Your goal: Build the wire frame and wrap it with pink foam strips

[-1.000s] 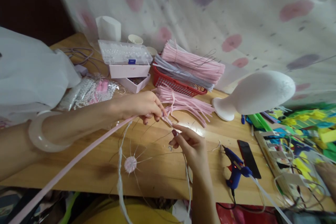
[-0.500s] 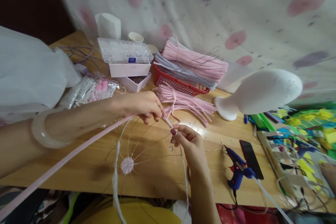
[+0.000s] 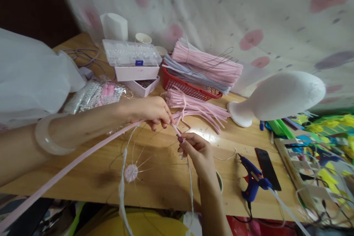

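Observation:
A long pink chenille stem (image 3: 83, 160) runs from the lower left corner up to both hands. My left hand (image 3: 152, 112), with a pale bangle on its wrist, is closed and pinches the stem. To the right and slightly lower, my right hand (image 3: 195, 147) pinches the same stem near its end, between thumb and fingers. A white-wrapped wire loop (image 3: 121, 188) hangs beneath the hands, and its upper part is hidden by them. Below my left hand is a small round pinkish piece (image 3: 131, 173) with thin clear strands spreading from it.
Bundled pink stems (image 3: 196, 108) lie behind the hands, before a red basket (image 3: 190, 86). A white foam head (image 3: 287, 96) stands right. A blue glue gun (image 3: 253, 180), a phone (image 3: 268, 169) and a power strip (image 3: 298, 173) lie nearby. A bead box (image 3: 131, 53) sits at the back left.
My right hand has shifted slightly left with the stem end. The view has turned a little, and a cup rim now shows behind my right wrist.

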`<state>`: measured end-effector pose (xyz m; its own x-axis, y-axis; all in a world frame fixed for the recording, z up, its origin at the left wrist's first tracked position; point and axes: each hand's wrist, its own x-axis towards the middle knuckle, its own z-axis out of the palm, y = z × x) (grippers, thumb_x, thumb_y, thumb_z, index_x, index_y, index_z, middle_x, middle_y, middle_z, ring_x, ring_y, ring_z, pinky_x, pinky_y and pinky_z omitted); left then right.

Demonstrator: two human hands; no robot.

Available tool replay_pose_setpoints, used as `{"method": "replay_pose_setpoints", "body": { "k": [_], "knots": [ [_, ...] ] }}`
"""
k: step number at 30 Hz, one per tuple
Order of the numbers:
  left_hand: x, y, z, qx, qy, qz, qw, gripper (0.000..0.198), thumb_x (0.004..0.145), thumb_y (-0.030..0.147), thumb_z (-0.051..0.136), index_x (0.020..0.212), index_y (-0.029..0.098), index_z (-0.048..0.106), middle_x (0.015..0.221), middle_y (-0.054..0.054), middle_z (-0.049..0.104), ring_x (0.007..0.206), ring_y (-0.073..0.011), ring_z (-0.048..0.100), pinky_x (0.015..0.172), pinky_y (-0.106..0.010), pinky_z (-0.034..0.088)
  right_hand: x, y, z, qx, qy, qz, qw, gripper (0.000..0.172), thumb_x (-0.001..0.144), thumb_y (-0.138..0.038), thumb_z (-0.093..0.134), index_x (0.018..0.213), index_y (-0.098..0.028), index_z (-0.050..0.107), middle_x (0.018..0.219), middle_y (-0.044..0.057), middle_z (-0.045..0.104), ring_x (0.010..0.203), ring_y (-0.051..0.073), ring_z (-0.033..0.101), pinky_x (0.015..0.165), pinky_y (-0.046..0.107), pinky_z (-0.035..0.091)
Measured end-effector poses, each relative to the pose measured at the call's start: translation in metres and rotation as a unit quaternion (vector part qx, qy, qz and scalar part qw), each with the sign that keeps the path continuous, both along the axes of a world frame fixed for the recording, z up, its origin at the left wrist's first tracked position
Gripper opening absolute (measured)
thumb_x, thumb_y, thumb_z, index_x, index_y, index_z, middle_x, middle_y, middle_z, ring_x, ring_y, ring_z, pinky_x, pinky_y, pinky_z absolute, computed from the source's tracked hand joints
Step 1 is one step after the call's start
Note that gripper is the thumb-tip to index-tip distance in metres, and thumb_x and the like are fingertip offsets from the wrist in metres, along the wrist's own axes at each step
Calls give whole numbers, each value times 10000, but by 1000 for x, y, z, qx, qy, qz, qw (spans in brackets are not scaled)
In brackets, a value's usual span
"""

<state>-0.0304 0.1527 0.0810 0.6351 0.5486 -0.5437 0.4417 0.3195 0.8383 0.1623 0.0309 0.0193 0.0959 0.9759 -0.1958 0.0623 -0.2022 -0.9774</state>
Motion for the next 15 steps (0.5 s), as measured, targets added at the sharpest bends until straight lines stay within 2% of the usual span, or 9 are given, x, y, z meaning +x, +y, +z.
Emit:
{"method": "replay_pose_setpoints", "body": {
  "k": [4,8,15],
  "knots": [
    [2,0,1,9,8,-1,1000,142,627,131,622,727,181,709,581,32,597,414,-73,355,496,-232,440,-1,-6,-3,32,-51,-2,998,285,817,-395,745,1031,-206,757,585,-9,687,507,117,606,505,226,503],
    [4,-2,3,9,16,2,1000,145,627,131,617,738,174,699,578,25,598,413,-73,365,491,-231,441,0,-11,-7,57,-121,-1,991,260,865,-402,698,1018,-206,775,643,17,714,566,136,641,520,231,502],
    [4,-3,-2,16,19,-7,1000,143,628,154,622,752,171,690,586,28,599,403,-64,385,464,-213,430,1,-10,-6,54,-139,-1,989,233,859,-381,698,971,-201,794,615,14,714,538,141,635,548,256,499]
  ]
}}
